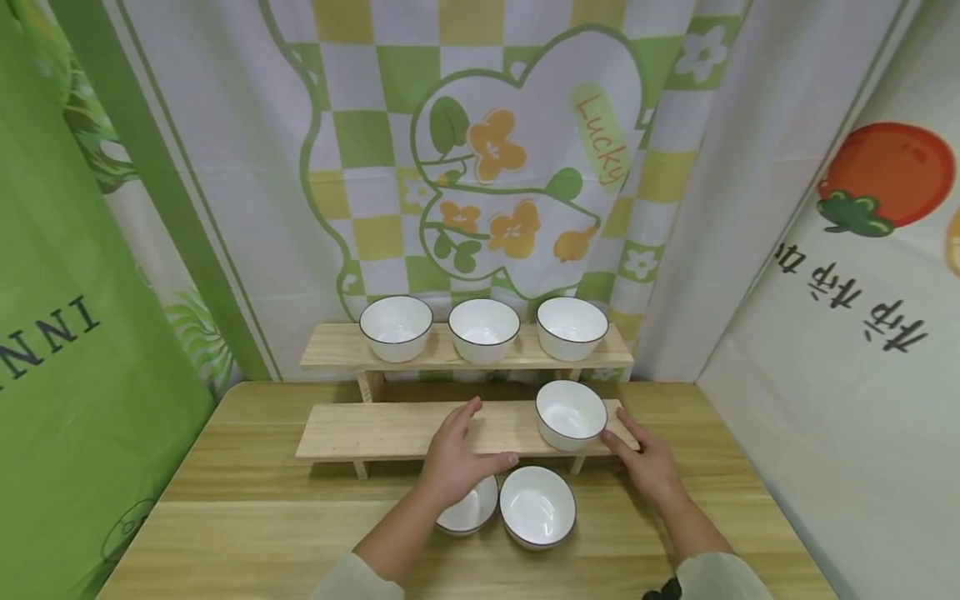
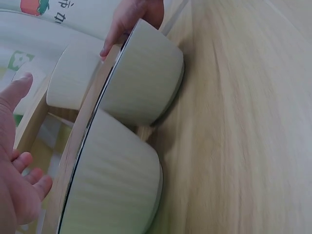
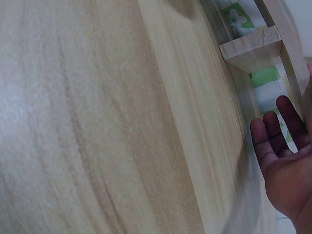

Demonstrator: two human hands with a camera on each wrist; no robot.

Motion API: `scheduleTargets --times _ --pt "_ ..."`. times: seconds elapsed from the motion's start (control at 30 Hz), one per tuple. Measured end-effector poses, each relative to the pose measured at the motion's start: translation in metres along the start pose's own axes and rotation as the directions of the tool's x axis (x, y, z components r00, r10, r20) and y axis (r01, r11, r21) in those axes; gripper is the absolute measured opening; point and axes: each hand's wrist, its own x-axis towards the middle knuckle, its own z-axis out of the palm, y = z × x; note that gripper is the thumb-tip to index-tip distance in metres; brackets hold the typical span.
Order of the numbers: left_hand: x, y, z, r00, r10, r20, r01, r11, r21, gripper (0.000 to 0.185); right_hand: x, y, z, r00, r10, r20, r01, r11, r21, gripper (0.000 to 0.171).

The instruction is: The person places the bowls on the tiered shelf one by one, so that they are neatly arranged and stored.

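One round white dark-rimmed bowl (image 1: 570, 415) stands on the lower pale-wood shelf (image 1: 390, 430) beside our relaxed right hand (image 1: 651, 467); our left hand (image 1: 459, 460) spreads loosely.

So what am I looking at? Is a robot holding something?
No robot here, just a person working bare-handed. The wide picture comes from a camera on the head; the two smaller ones come from a camera on each wrist. Three round white dark-rimmed bowls stand on the upper pale wooden shelf, one on the lower, and two on the wood-grain table in front. The left hand is open, gripping nothing. The right hand is beside the lower-shelf bowl; whether it touches is hard to tell.
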Motion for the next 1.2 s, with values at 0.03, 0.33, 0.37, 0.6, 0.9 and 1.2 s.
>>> scheduleTargets --times 0.03,0.33,0.37,0.6,0.9,1.2 --pt "-0.001 -0.002 -0.002 1.000 0.007 0.001 -0.007 1.000 0.004 0.103 0.000 0.000 0.000 1.000 -0.001 0.002 0.001 1.000 0.002 0.079" --pt "-0.015 -0.013 -0.015 0.994 0.104 0.014 -0.104 0.994 -0.041 0.093 -0.002 0.001 -0.002 1.000 0.010 0.011 -0.010 1.000 0.025 0.080" --pt "-0.017 -0.014 -0.016 0.994 0.111 0.012 -0.110 0.993 -0.047 0.091 -0.002 0.000 -0.002 1.000 0.010 0.013 -0.010 1.000 0.025 0.080" --pt "-0.028 -0.022 -0.026 0.993 0.121 0.011 -0.120 0.991 -0.065 0.086 -0.003 -0.001 0.000 1.000 0.012 0.012 -0.013 1.000 0.024 0.080" --pt "-0.038 -0.033 -0.032 0.983 0.180 -0.028 -0.182 0.976 -0.120 0.075 -0.001 -0.002 -0.001 0.999 0.027 0.019 -0.028 1.000 0.005 0.082" --pt "-0.052 -0.046 -0.040 0.985 0.167 -0.046 -0.168 0.985 -0.026 0.077 -0.001 -0.003 -0.001 1.000 0.019 0.016 -0.019 1.000 0.006 0.080"
